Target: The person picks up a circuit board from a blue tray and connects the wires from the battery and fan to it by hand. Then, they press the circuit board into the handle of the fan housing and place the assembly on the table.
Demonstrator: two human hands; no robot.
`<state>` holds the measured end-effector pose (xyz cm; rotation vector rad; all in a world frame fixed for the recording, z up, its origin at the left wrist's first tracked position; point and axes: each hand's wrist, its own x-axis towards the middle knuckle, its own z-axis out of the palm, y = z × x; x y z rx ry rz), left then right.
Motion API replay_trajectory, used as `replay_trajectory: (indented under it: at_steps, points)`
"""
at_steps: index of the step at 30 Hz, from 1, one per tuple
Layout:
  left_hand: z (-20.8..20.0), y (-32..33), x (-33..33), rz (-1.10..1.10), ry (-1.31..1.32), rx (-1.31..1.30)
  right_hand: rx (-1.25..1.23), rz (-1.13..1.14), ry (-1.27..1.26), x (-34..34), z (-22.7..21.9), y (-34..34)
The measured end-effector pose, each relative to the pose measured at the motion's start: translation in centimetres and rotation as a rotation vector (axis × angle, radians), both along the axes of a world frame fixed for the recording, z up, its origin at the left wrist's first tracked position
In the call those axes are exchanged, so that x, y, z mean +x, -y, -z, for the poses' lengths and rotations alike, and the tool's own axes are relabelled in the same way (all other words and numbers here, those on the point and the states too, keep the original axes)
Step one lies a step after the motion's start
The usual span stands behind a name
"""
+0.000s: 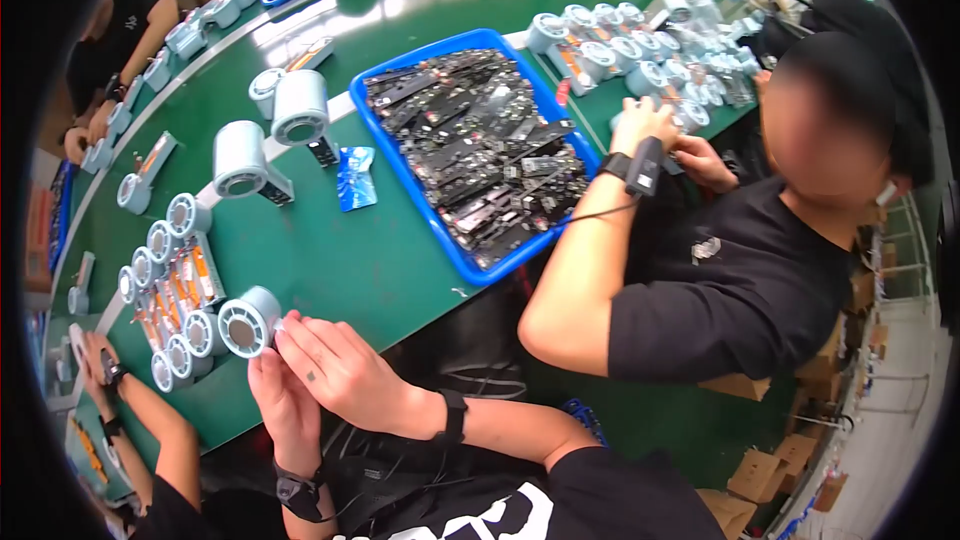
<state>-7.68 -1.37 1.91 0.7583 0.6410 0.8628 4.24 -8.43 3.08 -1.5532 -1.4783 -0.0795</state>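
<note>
A light-blue, round-headed hair dryer housing (248, 326) with a ringed rim and dark middle is held up over the near table edge. My left hand (284, 405) grips it from below, thumb close to the rim. The fingers of my right hand (345, 375) are closed at its right side, where a small pale bit shows between the fingertips. My fingers hide the rest of that side. Just left lie several similar housings (203, 333) in two rows, with orange wires and open handles between them.
A blue tray (466, 265) heaped with dark circuit boards stands on the green table (330, 270). Beyond are larger housings (240, 155) and a blue packet (356, 180). At right a co-worker (700, 270) handles housings; other workers' arms (160, 420) reach in from the left.
</note>
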Motion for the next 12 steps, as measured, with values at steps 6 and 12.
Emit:
replay_trajectory:
  at_steps: [6, 12]
  points:
    - [0.3, -0.3, -2.6, -0.093, -0.061, 0.087, 0.08, -0.173, -0.28, 1.3, -0.9, 0.5]
    - [-2.1, -0.2, -1.8, -0.099, -0.278, 0.334, -0.758, -0.683, -0.968, 5.8, -0.3, 1.5]
